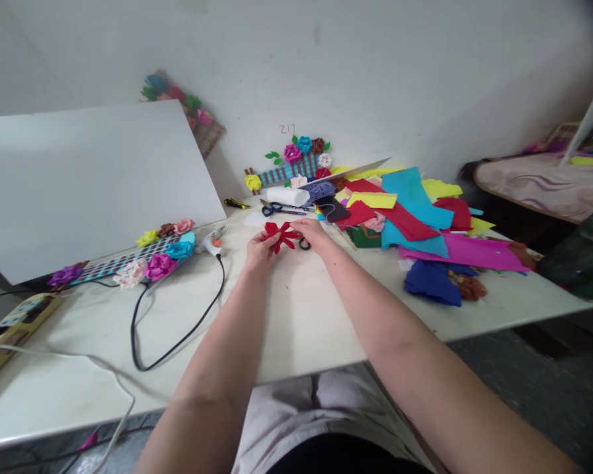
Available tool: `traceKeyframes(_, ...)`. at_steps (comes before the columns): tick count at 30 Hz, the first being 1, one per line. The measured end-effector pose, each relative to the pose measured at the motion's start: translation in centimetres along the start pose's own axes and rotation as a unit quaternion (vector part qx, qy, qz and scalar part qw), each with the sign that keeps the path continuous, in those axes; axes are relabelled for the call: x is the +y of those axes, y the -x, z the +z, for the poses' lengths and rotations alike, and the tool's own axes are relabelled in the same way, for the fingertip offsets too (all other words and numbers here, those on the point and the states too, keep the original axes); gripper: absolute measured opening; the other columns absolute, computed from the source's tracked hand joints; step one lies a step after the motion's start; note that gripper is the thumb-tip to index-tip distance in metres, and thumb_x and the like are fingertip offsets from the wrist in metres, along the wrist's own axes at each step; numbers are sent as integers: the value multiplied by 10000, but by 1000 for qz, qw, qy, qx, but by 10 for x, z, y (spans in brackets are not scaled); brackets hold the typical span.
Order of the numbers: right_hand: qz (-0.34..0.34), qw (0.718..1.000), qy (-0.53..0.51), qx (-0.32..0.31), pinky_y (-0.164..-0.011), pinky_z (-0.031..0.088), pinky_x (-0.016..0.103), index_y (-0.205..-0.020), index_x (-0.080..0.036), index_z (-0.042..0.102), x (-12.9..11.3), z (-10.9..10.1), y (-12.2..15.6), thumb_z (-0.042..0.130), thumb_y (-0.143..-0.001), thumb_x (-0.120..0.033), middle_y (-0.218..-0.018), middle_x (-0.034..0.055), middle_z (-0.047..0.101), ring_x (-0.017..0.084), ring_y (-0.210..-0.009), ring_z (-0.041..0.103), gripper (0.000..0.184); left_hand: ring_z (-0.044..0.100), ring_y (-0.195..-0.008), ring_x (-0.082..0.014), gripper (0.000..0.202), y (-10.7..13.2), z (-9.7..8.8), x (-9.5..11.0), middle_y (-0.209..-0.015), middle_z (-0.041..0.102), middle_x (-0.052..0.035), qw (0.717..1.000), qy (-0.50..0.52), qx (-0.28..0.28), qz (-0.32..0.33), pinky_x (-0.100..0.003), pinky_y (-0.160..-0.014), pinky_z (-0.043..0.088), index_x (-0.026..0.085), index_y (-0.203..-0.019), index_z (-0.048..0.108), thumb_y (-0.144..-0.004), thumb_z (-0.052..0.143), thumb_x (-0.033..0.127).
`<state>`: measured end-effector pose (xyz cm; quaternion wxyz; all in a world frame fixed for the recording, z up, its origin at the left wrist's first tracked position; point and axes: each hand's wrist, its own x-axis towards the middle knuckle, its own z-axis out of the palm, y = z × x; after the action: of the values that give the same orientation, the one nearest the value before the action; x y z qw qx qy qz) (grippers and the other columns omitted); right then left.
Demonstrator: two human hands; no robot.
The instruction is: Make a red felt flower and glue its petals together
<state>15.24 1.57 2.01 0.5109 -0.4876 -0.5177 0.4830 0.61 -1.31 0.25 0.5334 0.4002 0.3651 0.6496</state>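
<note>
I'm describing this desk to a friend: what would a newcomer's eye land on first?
Probably the heap of bright craft sheets on the right of the table. Next, the red flower-shaped piece in the left hand, with the right hand at its edge; then the big white board standing at the left.

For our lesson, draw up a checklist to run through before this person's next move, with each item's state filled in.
1. Red paper flower held: ok, in the left hand.
2. Right hand gripping a petal: cannot tell; fingertips are at the flower's edge.
3. Glue gun apart from both hands: ok, lying to their left.
4. Glue gun cool: cannot tell.
5. Blue-handled scissors apart from the hands: ok, lying beyond them.
6. Coloured sheets neatly stacked: not ok, loosely heaped.
</note>
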Motion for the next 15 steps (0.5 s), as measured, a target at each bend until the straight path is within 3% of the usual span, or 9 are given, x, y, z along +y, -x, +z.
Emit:
traceKeyframes(9, -17, 999, 11, 26, -624, 489, 231, -918, -135, 708, -2, 4, -1, 543, -639, -40, -685, 3, 672, 103, -612, 580, 338, 579, -578, -119, 296, 3, 2, -1, -662, 638, -11, 1000, -25, -11, -12, -238, -537, 390, 140, -734, 597, -550, 824, 191)
traceKeyframes(15, -63, 996, 55, 31, -626, 483, 222, -1022, -129, 688, 4, 4, -9, 515, -662, -36, -735, -3, 664, 87, -587, 555, 410, 620, -615, -153, 320, 7, 3, 1, -716, 661, -19, 995, -97, 8, 2, -257, -546, 444, 156, -774, 631, -534, 829, 230)
